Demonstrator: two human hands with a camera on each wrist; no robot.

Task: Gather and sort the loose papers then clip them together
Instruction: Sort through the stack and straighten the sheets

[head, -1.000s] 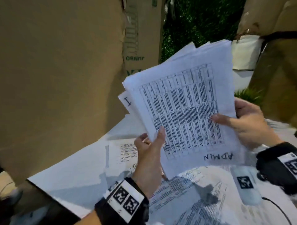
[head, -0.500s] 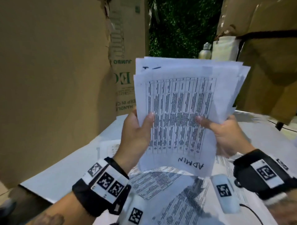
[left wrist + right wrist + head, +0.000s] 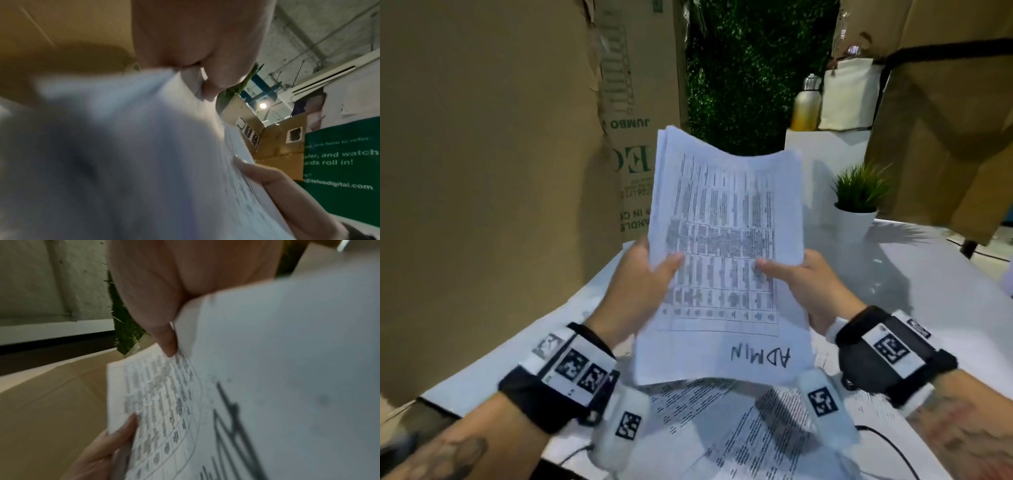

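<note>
I hold a stack of printed papers (image 3: 726, 246) upright above the table. The top sheet carries a table and the handwritten word ADMIN near its lower edge. My left hand (image 3: 643, 284) grips the stack's left edge, thumb on the front. My right hand (image 3: 801, 284) grips the right edge the same way. In the left wrist view the stack (image 3: 123, 162) is a white blur under my left hand (image 3: 197, 53). The right wrist view shows the printed sheet (image 3: 246, 386) pinched by my right hand (image 3: 164, 308). More loose printed sheets (image 3: 722, 428) lie on the table below. No clip is in view.
A white table (image 3: 928, 291) carries a small potted plant (image 3: 858, 202) at the right. Tall cardboard boxes (image 3: 482, 171) stand close on the left and another cardboard box (image 3: 945, 120) on the right. A metal bottle (image 3: 806, 102) and a white bag (image 3: 846, 92) stand on a white stand behind.
The fanned, tilted sheets have been squared into a neat upright stack. Both hands shifted to grip its two sides, and the view swung right, bringing the plant and bottle in.
</note>
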